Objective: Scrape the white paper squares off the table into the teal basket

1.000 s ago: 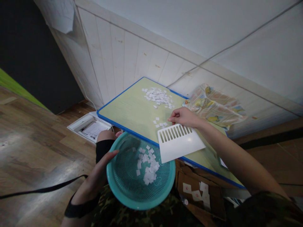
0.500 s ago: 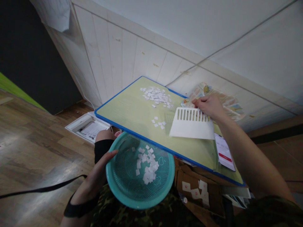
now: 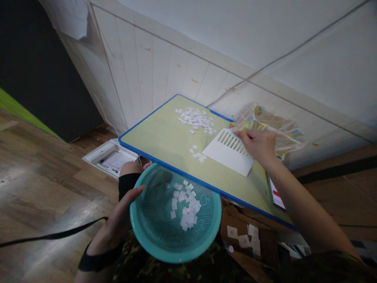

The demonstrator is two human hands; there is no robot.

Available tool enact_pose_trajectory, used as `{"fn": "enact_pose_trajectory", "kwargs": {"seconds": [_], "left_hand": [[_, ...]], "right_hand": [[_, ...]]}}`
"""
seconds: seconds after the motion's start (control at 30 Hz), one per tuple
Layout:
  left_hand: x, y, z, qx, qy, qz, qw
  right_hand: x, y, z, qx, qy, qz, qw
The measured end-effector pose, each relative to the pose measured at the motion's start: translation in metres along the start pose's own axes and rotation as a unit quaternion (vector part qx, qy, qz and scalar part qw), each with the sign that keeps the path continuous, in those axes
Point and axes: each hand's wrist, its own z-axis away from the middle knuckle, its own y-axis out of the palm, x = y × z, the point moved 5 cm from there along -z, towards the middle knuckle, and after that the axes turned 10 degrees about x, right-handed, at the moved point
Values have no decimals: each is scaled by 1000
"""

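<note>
Table (image 3: 159, 135) beside white wall (image 3: 224, 35) | right fingers (image 3: 244, 136) pinch slotted panel (image 3: 226, 154) | left fingers (image 3: 137, 192) grip basket (image 3: 173, 257)

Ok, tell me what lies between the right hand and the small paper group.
In the head view, the white sheet, slotted near one edge and pinched by the right hand, lies between it and the small paper group.
</note>
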Motion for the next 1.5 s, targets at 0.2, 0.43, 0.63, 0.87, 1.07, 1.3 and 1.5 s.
{"fn": "enact_pose_trajectory", "kwargs": {"seconds": [0.2, 0.43, 0.63, 0.87, 1.07, 1.3, 1.5], "left_hand": [[0, 1, 2, -23, -17, -11, 1000], [0, 1, 2, 10, 12, -8, 1000], [0, -3, -1, 21, 23, -14, 999], [0, 3, 2, 16, 17, -4, 1000], [1, 2, 0, 18, 15, -20, 1000], [2, -3, -2, 26, 17, -6, 1000], [2, 1, 0, 39, 18, 5, 999]], "right_hand": [[11, -15, 19, -9, -36, -15, 999], [28, -28, 27, 0, -29, -37, 999], [47, -34, 36, 37, -36, -77, 996], [51, -40, 37, 41, -13, -139, 989], [30, -28, 31, 27, 17, -115, 993], [46, -36, 59, 50, -7, -130, 990], [44, -39, 55, 26, 27, -130, 991]]}}
